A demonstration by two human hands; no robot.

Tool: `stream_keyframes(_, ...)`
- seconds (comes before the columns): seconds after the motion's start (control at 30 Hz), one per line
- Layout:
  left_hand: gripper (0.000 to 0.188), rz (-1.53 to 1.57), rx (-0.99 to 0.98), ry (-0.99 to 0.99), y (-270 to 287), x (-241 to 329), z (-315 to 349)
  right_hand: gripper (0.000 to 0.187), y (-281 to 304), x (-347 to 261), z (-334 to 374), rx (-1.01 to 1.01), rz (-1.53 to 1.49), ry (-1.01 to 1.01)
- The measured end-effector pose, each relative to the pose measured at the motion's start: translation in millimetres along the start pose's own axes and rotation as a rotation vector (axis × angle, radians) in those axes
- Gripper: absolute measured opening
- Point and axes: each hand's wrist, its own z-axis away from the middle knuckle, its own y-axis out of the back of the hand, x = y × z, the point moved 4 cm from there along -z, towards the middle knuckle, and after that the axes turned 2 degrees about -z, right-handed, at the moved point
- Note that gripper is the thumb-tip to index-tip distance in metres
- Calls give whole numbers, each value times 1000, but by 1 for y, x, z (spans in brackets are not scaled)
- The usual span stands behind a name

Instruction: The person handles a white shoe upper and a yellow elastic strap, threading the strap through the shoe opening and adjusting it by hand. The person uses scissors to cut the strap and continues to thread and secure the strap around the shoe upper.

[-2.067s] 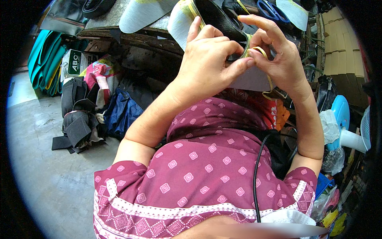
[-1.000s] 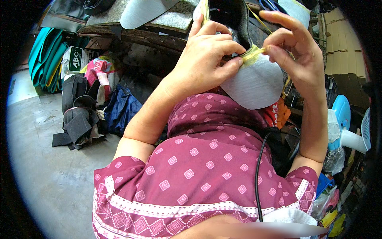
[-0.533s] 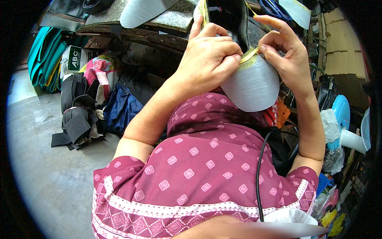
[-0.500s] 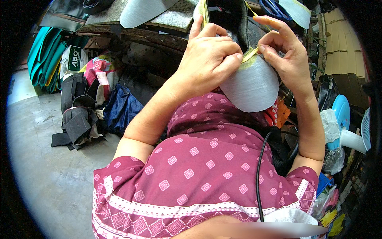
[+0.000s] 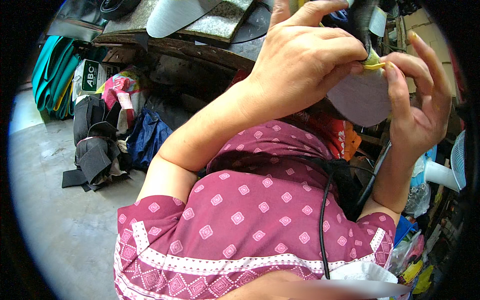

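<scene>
A grey sole-shaped piece [image 5: 360,97] with a rounded end is held up in front of me, tilted, at the upper right. A black upper-like part [image 5: 364,22] rises from it, smeared by motion. Yellowish glue-like stain shows where the two meet. My left hand [image 5: 310,65] is closed on the piece, its thumb and fingers at that seam; its grip is partly hidden. My right hand [image 5: 417,105] pinches the end of a thin yellow strip [image 5: 375,65] between thumb and index finger, the other fingers raised. The strip runs from the seam to that pinch.
Another grey sole-shaped piece [image 5: 177,17] lies on the workbench [image 5: 220,30]. Folded green sheets [image 5: 52,75], a box [image 5: 92,77] and black scraps [image 5: 95,155] stand on the floor at left. A fan [image 5: 445,172] is near my right arm.
Both hands have moved right with the sole-shaped piece, which has turned and is now more covered by my left hand. My right hand still pinches the yellow strip.
</scene>
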Motion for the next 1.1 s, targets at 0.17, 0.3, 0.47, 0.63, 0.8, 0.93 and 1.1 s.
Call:
stream_keyframes(0.17, 22, 4, -240, 253, 2, -10, 25, 42, -25, 10, 12, -216, -212, -221)
stream_keyframes(0.3, 26, 30, -402, 524, 12, -22, 63, 45, -62, 23, 21, -351, -574, -437)
stream_keyframes(0.47, 26, 110, -370, 503, 20, -30, 79, 44, -79, 28, 23, -380, -675, -453)
stream_keyframes(0.63, 25, 130, -367, 525, 19, -32, 83, 47, -81, 33, 23, -363, -651, -456)
stream_keyframes(0.8, 25, 173, -364, 595, 19, -34, 82, 48, -85, 36, 21, -351, -648, -434)
stream_keyframes(0.93, 24, 183, -360, 626, 19, -33, 79, 49, -90, 39, 21, -365, -633, -445)
stream_keyframes(1.1, 26, 210, -322, 686, 17, -30, 78, 50, -87, 37, 21, -363, -639, -428)
